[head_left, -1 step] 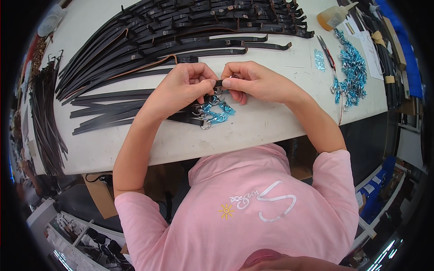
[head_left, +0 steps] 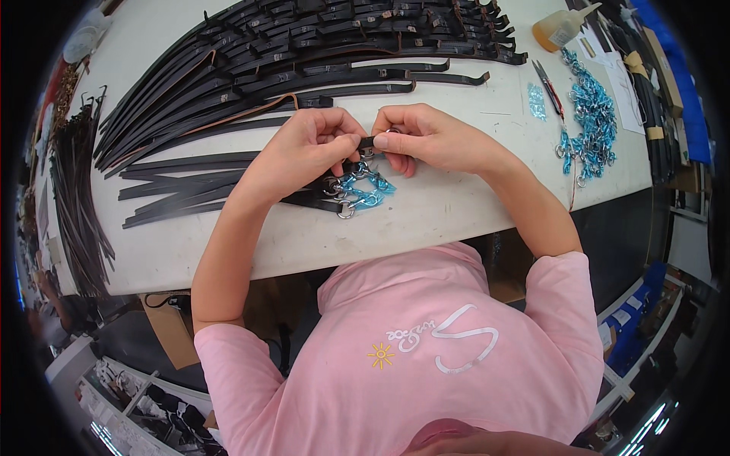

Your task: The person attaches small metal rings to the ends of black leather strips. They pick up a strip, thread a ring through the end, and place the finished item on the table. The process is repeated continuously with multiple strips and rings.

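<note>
Nothing visibly shifts; left hand and right hand keep their grip pinched on one strap; the handling seems still under way, blue-wrapped hardware just below.

A flat black strap, partly hidden, spans crosswise from the left grip to the right grip
</note>
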A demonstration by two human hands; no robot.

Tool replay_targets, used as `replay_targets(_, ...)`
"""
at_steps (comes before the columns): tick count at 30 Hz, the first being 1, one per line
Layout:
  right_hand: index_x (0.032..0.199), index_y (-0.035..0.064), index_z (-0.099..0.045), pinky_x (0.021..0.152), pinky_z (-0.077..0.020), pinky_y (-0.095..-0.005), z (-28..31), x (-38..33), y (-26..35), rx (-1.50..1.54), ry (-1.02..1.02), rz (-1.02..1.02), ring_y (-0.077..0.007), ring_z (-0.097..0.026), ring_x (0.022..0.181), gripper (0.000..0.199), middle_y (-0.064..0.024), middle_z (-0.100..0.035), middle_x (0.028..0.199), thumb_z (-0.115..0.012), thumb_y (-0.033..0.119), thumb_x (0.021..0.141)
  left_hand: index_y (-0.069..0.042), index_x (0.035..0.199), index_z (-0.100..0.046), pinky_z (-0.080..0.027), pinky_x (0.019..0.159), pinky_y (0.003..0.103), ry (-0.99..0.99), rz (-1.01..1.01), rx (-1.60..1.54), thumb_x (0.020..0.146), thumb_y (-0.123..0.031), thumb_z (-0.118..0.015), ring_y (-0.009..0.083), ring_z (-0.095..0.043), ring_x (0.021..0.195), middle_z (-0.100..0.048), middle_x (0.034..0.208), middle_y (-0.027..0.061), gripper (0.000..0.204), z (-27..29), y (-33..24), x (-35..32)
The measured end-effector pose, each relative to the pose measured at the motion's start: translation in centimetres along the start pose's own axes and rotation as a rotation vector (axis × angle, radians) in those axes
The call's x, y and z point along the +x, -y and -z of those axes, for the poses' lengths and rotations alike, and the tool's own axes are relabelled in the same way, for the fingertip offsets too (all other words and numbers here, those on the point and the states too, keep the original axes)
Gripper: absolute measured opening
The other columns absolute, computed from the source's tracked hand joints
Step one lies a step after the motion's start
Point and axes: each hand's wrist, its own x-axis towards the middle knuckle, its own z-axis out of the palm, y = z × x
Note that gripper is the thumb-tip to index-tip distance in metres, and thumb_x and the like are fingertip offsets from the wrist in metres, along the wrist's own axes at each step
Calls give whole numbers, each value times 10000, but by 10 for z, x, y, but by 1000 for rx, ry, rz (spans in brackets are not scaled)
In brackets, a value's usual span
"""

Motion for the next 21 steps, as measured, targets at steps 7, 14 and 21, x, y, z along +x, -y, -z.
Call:
replay_targets(7, 912, 44, -607, 636, -480, -240, -4, -5, 5, -180, -5, 76, -57, -583, 729, 256, 18, -610, 767, -557, 254, 1049, 30, 1018, -638, -523, 710, 264, -122, -311, 278, 887, -35, -672, 146, -662, 787, -709, 883, 111, 150, -12, 5, -19)
replay_targets(14, 906, 28, -609, 674, -469, -419, -29, -12, 0, -549, -192, 326, -361, -634, 755, 179, -187, -663, 816, -559, 181, 983, 17, 933, -639, -445, 576, 251, -337, -264, 486, 924, -72, -693, 127, -569, 604, -650, 722, 79, 105, -16, -2, -42)
replay_targets(21, 1045, 42, -670, 759, -520, -395, 2, -22, 26, -160, -107, 339, -240, -672, 834, 267, -88, -717, 954, -639, 300, 983, -9, 706, -556, -346, 570, 321, -1036, -432, 904, 944, -131, -712, 167, -408, 581, -509, 596, 45, 309, 92, 22, -102)
